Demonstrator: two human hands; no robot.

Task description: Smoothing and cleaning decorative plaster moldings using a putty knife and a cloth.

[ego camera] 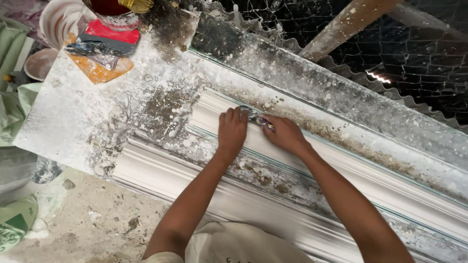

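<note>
Moulding [341, 170], white and ribbed, lies across the spattered bench [73, 112] under both my hands. My left hand [231, 130] presses flat on it, fingers together; my right hand [285, 134] grips a small smeared scraper [261, 119]. Farther off sit an orange trowel [100, 68] and a red tin [114, 12].

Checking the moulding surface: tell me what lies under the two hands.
Under the left hand and right hand lies the long white plaster moulding; a small paint-smeared tool pokes out between them. Its blade is covered.
</note>
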